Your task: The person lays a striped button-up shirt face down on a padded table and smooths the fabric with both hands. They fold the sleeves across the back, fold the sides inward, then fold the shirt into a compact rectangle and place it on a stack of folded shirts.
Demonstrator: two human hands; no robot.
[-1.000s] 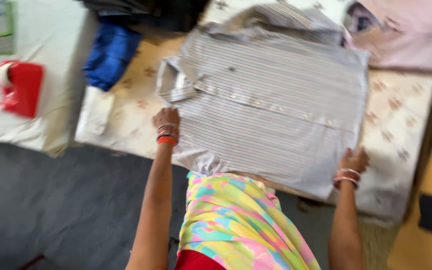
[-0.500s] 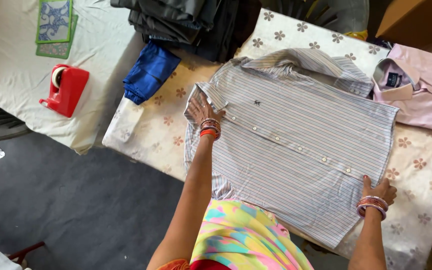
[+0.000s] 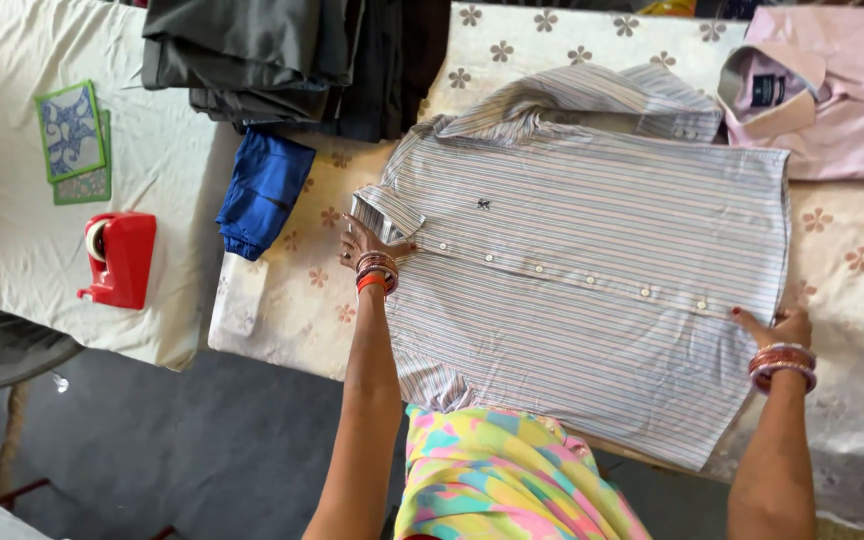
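The striped shirt (image 3: 592,270) has been drawn flatter on the tabletop (image 3: 852,250); it is now pinned by the flat-spread left hand (image 3: 367,243) and right hand (image 3: 777,325).

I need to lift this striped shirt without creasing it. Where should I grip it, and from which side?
The striped shirt lies flat, buttoned front up, collar toward the left hand and hem at the right hand. Probably best to pinch the two ends at the near edge, collar end and hem end, coming from the person's side, where the fabric overhangs the table and fingers can slip under.
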